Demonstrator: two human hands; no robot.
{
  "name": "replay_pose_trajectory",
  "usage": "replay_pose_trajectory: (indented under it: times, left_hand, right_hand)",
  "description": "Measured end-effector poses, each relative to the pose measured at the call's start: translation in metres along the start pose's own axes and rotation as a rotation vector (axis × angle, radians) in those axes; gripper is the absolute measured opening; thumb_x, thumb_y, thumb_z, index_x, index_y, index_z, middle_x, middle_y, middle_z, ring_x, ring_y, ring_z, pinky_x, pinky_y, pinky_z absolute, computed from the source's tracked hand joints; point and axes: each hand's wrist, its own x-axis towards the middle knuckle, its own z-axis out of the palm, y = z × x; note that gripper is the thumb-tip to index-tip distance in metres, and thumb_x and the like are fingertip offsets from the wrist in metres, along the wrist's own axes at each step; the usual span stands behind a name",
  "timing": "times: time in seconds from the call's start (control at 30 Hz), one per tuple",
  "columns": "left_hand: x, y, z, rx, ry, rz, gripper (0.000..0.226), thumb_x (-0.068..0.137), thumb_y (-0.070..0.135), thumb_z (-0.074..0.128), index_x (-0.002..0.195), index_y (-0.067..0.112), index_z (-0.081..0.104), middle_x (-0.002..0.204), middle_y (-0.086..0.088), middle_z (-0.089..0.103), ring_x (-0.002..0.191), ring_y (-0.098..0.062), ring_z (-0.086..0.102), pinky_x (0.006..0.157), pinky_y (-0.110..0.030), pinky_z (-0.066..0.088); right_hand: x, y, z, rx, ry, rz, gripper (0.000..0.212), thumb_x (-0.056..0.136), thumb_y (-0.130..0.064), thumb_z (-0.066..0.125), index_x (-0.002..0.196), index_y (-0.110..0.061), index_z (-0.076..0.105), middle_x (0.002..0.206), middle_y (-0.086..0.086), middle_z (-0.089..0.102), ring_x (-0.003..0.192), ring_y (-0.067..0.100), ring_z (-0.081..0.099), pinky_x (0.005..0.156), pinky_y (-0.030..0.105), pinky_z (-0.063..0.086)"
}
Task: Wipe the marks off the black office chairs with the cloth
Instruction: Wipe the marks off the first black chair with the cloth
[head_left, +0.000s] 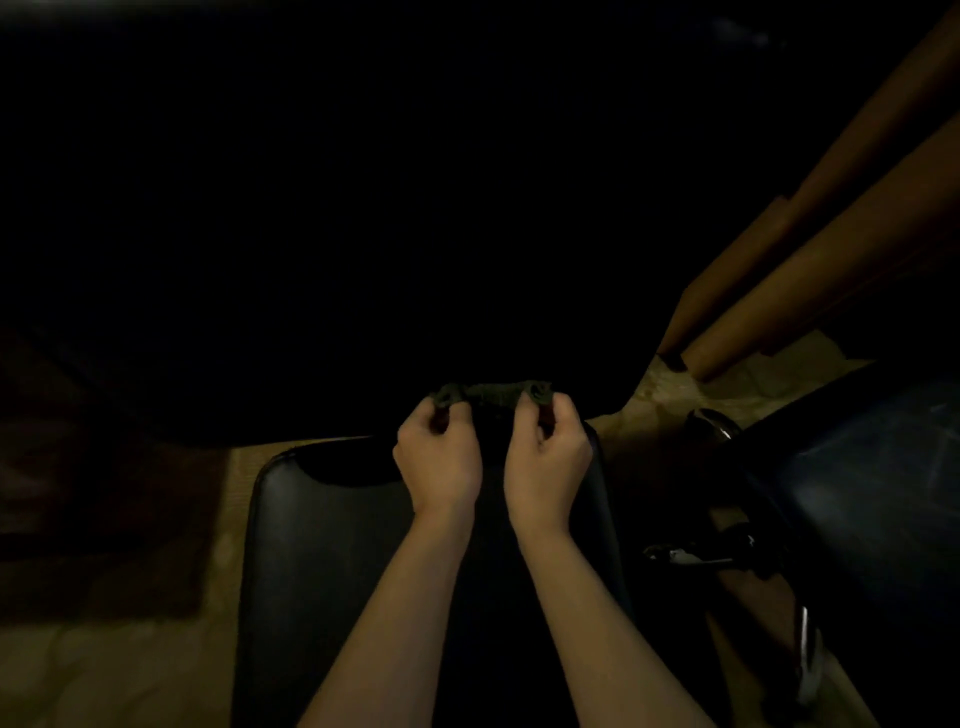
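Showing through the dim light are two black padded office chairs: one black cushioned chair (332, 545) is lying directly under the forearms in the near centre, and a second black chair with a shiny metal frame (857, 499) is standing at the near right. One small dark green crumpled cloth (491, 393) is stretching between two bare hands, just past the far edge of the centre chair. The left hand (439, 457) is gripping the cloth's left end, its fingers curling round the bunched fabric. The right hand (545, 457) is pinching the right end in the same way, fingers (540, 410) bent and closing on it. Both hands are sitting close together, side by side, hovering over the far part of the centre chair. Two brown wooden beams (810, 249) are slanting down from the far right toward the pale patterned floor (675, 400). Everything far and left is lying in darkness too deep to make out.
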Motion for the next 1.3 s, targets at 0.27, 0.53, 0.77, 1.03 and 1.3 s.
replay_pose_trajectory:
  times: [0.27, 0.53, 0.77, 1.03, 1.3]
  left_hand:
    - [0.006, -0.058, 0.026, -0.008, 0.006, -0.182, 0.014, 0.099, 0.017, 0.053, 0.103, 0.021, 0.066, 0.097, -0.004, 0.066, 0.088, -0.011, 0.061, 0.070, -0.022, 0.046]
    - [0.024, -0.085, 0.066, -0.153, -0.050, -0.379, 0.038, 0.098, 0.005, 0.049, 0.136, 0.009, 0.051, 0.114, -0.010, 0.066, 0.097, -0.019, 0.065, 0.078, -0.026, 0.052]
    - [0.033, -0.092, 0.098, -0.138, -0.025, -0.455, 0.024, 0.098, 0.001, 0.050, 0.119, 0.000, 0.063, 0.104, -0.014, 0.068, 0.080, -0.020, 0.064, 0.045, -0.017, 0.051]
    - [0.047, -0.100, 0.103, -0.152, -0.083, -0.560, 0.029, 0.105, 0.010, 0.039, 0.123, 0.001, 0.060, 0.106, -0.012, 0.066, 0.099, -0.027, 0.063, 0.101, -0.041, 0.051]
    - [0.066, -0.136, 0.109, -0.195, 0.012, -0.526, 0.013, 0.099, 0.015, 0.056, 0.105, 0.009, 0.066, 0.099, -0.009, 0.068, 0.087, -0.024, 0.066, 0.073, -0.036, 0.058]
  right_hand:
    - [-0.001, 0.057, -0.001, 0.135, 0.037, 0.080, 0.014, 0.093, -0.022, 0.054, 0.104, -0.020, 0.062, 0.101, 0.007, 0.066, 0.089, 0.016, 0.066, 0.076, 0.028, 0.056]
    - [0.029, 0.095, -0.019, 0.250, 0.011, 0.302, 0.015, 0.096, -0.010, 0.053, 0.100, -0.019, 0.065, 0.090, -0.007, 0.067, 0.083, 0.001, 0.065, 0.076, 0.020, 0.053]
    - [0.069, 0.108, -0.028, 0.288, -0.014, 0.500, 0.031, 0.098, -0.010, 0.050, 0.092, -0.040, 0.060, 0.104, 0.000, 0.068, 0.100, 0.017, 0.066, 0.095, 0.045, 0.053]
    - [0.076, 0.114, -0.021, 0.201, -0.044, 0.553, 0.028, 0.100, -0.012, 0.049, 0.094, -0.039, 0.051, 0.105, -0.006, 0.060, 0.104, 0.015, 0.060, 0.099, 0.039, 0.050]
    - [0.075, 0.147, -0.004, 0.142, 0.035, 0.581, 0.014, 0.098, -0.011, 0.050, 0.109, -0.018, 0.056, 0.113, 0.008, 0.064, 0.105, 0.024, 0.062, 0.094, 0.044, 0.053]
